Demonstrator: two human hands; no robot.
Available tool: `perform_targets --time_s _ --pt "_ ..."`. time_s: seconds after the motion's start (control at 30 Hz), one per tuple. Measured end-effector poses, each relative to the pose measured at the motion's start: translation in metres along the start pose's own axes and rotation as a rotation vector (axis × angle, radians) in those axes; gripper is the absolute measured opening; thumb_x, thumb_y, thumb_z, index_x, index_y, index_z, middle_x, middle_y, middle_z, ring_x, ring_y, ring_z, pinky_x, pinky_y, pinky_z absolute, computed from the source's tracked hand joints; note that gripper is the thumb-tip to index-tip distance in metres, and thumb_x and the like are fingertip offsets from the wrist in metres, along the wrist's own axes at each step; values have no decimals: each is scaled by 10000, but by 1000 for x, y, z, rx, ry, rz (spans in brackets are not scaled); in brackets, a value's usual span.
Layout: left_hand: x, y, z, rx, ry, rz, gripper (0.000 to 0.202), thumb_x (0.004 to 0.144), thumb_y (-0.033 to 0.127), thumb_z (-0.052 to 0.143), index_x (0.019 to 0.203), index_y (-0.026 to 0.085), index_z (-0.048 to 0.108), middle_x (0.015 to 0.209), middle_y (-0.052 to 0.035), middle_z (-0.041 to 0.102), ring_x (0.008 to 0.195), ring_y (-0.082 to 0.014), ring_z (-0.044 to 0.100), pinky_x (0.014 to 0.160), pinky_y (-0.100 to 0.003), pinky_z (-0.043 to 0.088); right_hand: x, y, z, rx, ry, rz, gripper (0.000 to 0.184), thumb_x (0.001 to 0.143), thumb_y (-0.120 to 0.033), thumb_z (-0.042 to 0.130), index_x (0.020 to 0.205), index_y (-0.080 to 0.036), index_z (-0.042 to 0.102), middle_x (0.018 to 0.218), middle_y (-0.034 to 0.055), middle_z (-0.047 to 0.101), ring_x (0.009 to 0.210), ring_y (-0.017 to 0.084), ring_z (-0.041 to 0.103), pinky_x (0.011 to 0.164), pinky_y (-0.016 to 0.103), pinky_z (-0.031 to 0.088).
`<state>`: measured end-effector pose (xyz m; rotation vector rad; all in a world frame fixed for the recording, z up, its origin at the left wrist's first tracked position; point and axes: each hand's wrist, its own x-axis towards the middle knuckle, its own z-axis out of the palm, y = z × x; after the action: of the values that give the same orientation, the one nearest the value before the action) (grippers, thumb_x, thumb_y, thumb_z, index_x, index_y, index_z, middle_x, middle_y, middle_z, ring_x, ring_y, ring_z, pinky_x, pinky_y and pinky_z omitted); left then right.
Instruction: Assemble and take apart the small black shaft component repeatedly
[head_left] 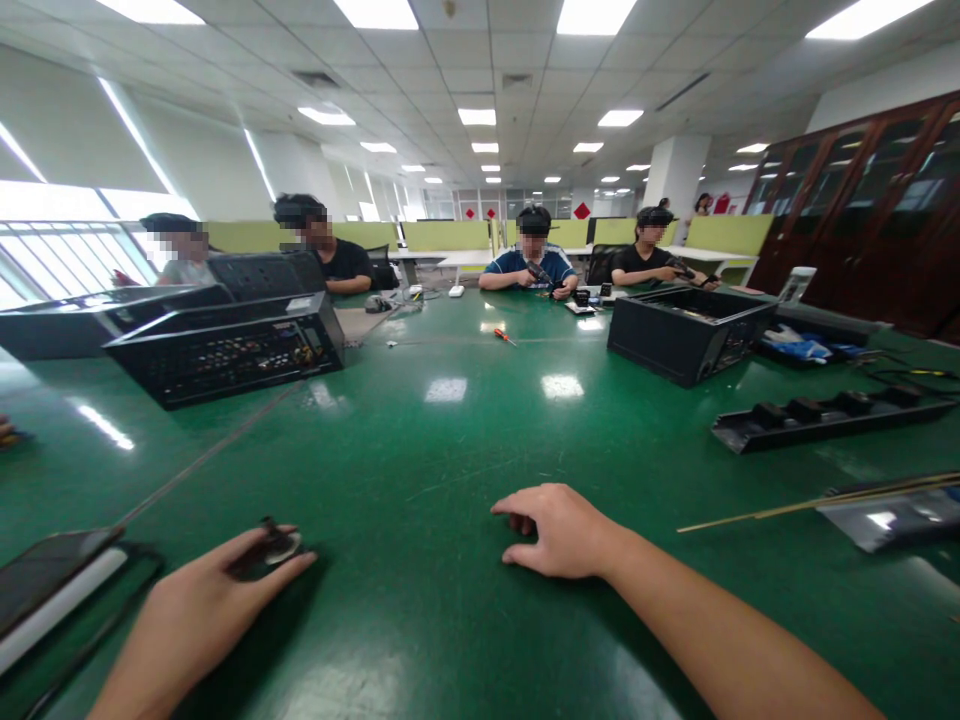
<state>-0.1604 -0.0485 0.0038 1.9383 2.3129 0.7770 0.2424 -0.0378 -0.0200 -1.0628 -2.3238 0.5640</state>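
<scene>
A green counter [405, 440] spreads beneath 2 hands. The right hand [559, 532] is half open, its grip apparently bare; the left hand [199, 600] pinches a small dark-and-pale part [282, 546] at near left. A light, steady pinch should suit it best.

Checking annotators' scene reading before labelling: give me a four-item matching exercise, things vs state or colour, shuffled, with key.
Things:
1. left hand
2. right hand
3. screwdriver
4. tabletop

State or colour:
A. green, with lights reflected in it
B. open, nothing seen in its grip
C. holding a small object
D. partly orange

Pairs: 1-C, 2-B, 3-D, 4-A
</scene>
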Motion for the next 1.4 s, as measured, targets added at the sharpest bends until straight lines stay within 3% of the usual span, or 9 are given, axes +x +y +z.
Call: perform_targets --time_s 0.07,0.17,0.23,0.3,0.43,0.73,0.83,0.97,1.4 --pt "-3 57 7 -55 -102 179 371 701 495 724 955 225 736 933 -23 780 899 -271 720 824 -348 537 0 1 -1 20 58 48 599 747 -384 803 1298 -219 636 933 27 721 792 172 656 750 294 512" --pt "-5 132 28 -153 -239 509 208 756 323 664 923 223 737 938 -38 731 888 -229 682 821 -317 515 -1 2 -4 52 155 103 731 707 -425 832 1361 -221 576 1010 29 706 789 166 642 758 307 518" --pt "-6 164 45 -182 -280 610 208 746 228 643 925 222 749 925 -46 698 876 -217 665 814 -310 506 -1 3 -7 48 198 104 744 690 -408 845 1354 -216 572 1044 32 697 803 166 638 780 315 519" --pt "-7 179 61 -208 -313 655 236 734 182 639 934 219 759 915 -49 672 861 -208 655 803 -304 501 -1 4 -10 20 212 90 648 711 -374 832 1298 -215 610 1029 33 694 825 171 641 797 317 514" --pt "-10 175 78 -273 -343 699 263 759 167 635 977 236 765 930 -37 653 855 -187 640 786 -285 488 -1 3 -12 -45 181 57 384 792 -312 768 1155 -218 687 977 33 701 858 182 651 800 307 501" --pt "-18 167 82 -372 -400 754 291 777 247 716 1066 257 746 917 -28 658 840 -185 637 754 -289 500 1 0 1 -121 71 8 177 885 -266 683 1052 -226 729 938 34 719 866 193 657 786 304 476" --pt "-19 167 82 -443 -374 723 336 732 231 765 1065 235 724 944 -32 688 876 -197 653 792 -307 513 1 0 2 -116 77 1 159 911 -270 654 1040 -220 732 932 37 721 858 191 655 784 306 470" --pt "-21 166 79 -496 -354 724 212 730 180 751 936 226 729 917 -23 686 853 -182 652 781 -299 511 0 1 2 -105 78 -11 168 932 -291 630 1043 -212 727 927 40 716 853 189 651 778 306 464" --pt "-22 165 80 -521 -341 724 213 716 174 758 922 224 744 902 -27 680 832 -179 651 762 -296 519 -1 -1 0 -124 57 -53 162 941 -293 614 1011 -200 727 893 48 712 820 182 639 758 298 459"
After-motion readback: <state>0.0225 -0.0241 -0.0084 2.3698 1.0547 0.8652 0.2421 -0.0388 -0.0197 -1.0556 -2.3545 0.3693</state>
